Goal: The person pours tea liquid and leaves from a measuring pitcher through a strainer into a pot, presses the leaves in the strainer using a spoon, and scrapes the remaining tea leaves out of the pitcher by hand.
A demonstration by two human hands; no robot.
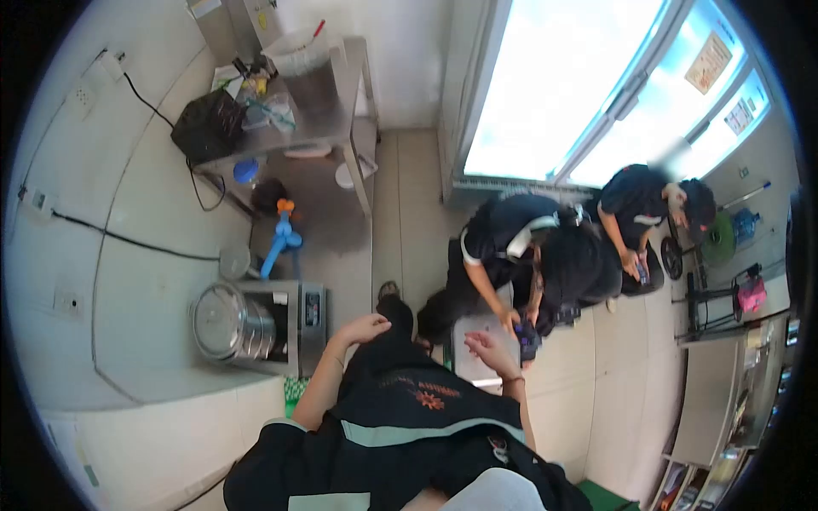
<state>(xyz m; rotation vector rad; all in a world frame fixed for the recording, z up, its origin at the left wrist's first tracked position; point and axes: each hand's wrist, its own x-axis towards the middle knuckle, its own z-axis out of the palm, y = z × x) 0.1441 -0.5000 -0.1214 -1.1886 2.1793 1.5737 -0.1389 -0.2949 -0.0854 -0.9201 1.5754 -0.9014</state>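
My left hand (368,327) hangs over my dark trouser leg, fingers loosely curled, and no object shows in it. My right hand (494,353) is held palm up above a pale stool top (479,371), its fingers apart and bent, holding nothing. Just right of it, a seated person's hands hold a small dark device (528,339). My black apron (426,396) with an orange print lies across my lap.
A steel pot (223,322) stands on a steel appliance (312,319) at the left. Behind it is a steel table (339,111) with a bin. Glass-door fridges (554,85) stand at the back. Another person (635,204) sits at the right near a shelf unit (707,400).
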